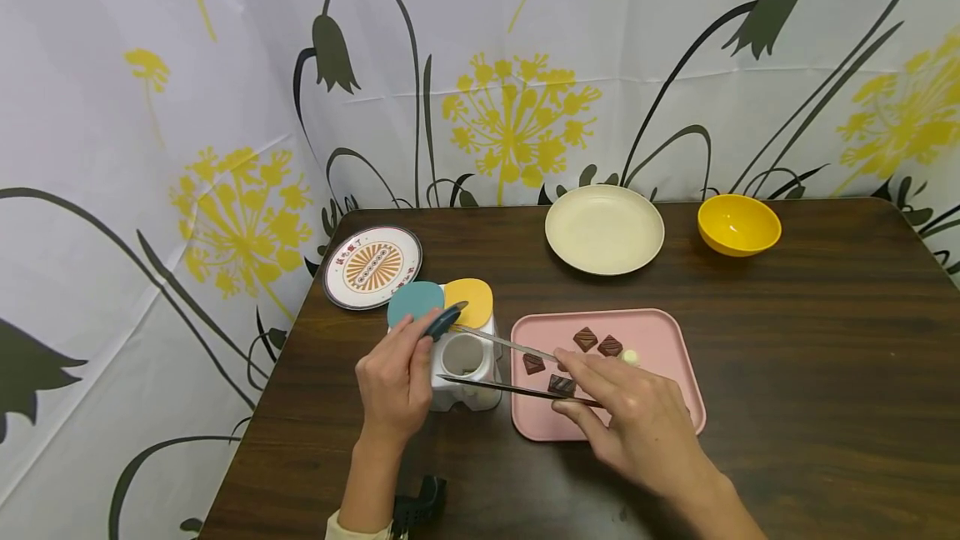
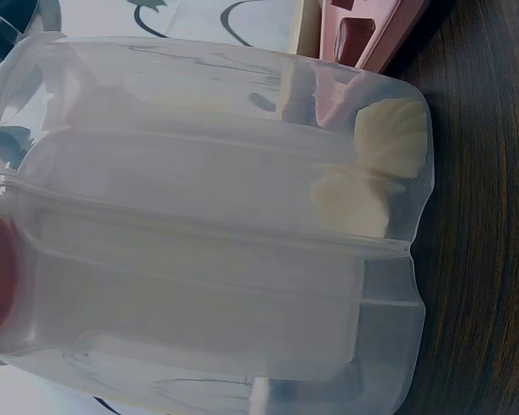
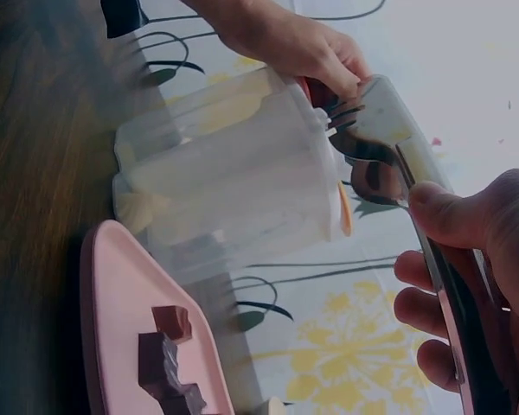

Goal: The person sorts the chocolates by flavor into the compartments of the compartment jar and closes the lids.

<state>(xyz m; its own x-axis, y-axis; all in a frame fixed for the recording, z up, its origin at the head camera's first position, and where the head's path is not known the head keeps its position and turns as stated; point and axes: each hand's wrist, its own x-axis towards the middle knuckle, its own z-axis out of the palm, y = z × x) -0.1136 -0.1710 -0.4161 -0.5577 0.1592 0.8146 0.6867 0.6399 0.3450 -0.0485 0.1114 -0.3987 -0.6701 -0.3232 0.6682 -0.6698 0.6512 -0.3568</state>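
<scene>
My left hand (image 1: 393, 386) pinches a small dark blue lid (image 1: 442, 323), raised over a translucent container (image 1: 442, 394). One round mouth (image 1: 462, 354) of that container is uncovered; a teal lid (image 1: 415, 302) and a yellow lid (image 1: 472, 300) cover its far part. Cream shell-shaped pieces (image 2: 391, 138) lie at its bottom in the left wrist view. In my right hand (image 1: 641, 411) are metal tongs (image 1: 517, 391), arms spread, one tip a fork (image 3: 346, 117). Their tips are over the mouth, and I see nothing gripped between them. A pink tray (image 1: 682, 415) with several chocolates (image 1: 587, 339) lies below the right hand.
A patterned plate (image 1: 372, 267) lies behind the container at the left. Farther back are a cream plate (image 1: 604, 230) and a yellow bowl (image 1: 739, 226), near the flowered cloth (image 1: 660, 90). A black object (image 1: 420, 507) is beside the left wrist.
</scene>
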